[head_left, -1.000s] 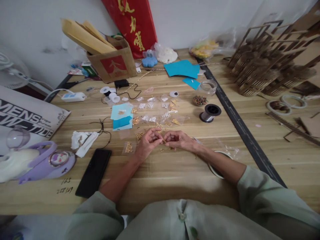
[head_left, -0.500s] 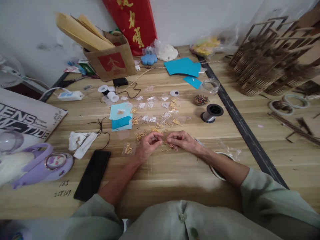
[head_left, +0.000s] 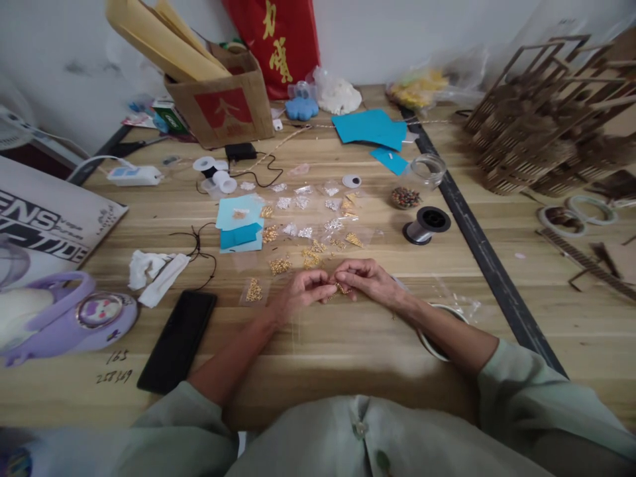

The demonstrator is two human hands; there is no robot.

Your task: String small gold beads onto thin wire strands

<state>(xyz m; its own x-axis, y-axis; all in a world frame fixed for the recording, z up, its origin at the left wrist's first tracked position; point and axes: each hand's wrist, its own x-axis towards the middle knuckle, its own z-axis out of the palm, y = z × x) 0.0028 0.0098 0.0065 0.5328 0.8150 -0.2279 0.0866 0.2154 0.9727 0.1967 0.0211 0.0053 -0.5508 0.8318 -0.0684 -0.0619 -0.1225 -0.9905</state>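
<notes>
Over the middle of the table my left hand [head_left: 304, 291] and my right hand [head_left: 366, 278] meet at the fingertips, both closed in a pinch. A short strand of small gold beads [head_left: 342, 287] shows under my right fingers. What my left fingers pinch is too small to make out. Just beyond the hands lie gold beads [head_left: 311, 258] in loose heaps. To the left, more gold beads [head_left: 254, 290] rest on a small clear bag, with another heap of gold beads [head_left: 281, 266] above it. Silvery pieces [head_left: 301, 201] sit in small bags farther back.
A wire spool [head_left: 426, 225] and a glass jar [head_left: 427, 172] stand on the right. A ring [head_left: 440, 331] lies under my right forearm. On the left are a phone [head_left: 177, 341], blue cards [head_left: 241, 225] and a purple bag [head_left: 74, 311]. Wooden baskets [head_left: 541, 139] fill the right back.
My left hand has moved right, closing the small gap to my right hand. The gold strand now sits closer under the right fingers. The view has shifted slightly.
</notes>
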